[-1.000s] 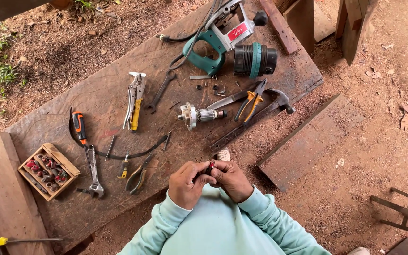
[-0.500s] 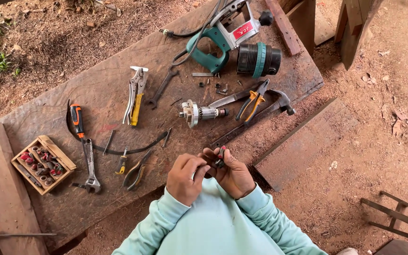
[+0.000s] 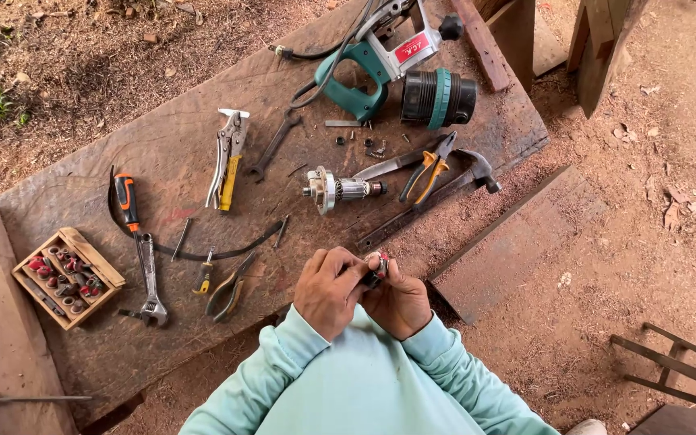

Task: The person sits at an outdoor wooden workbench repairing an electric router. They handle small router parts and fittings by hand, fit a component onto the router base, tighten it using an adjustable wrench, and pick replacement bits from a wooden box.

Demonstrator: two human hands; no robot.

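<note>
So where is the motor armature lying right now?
In the head view, the motor armature lies near the middle of the wooden board, beyond the person's hands, between the locking pliers on its left and the orange-handled pliers on its right.

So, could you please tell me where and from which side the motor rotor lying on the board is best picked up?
Probably around the copper-wound middle of the motor rotor, pinched from above. It lies flat on the wooden board, its shaft running left to right, so front and back are open. The fan disc at its left end and the thin shaft at its right look awkward to grip.
</note>
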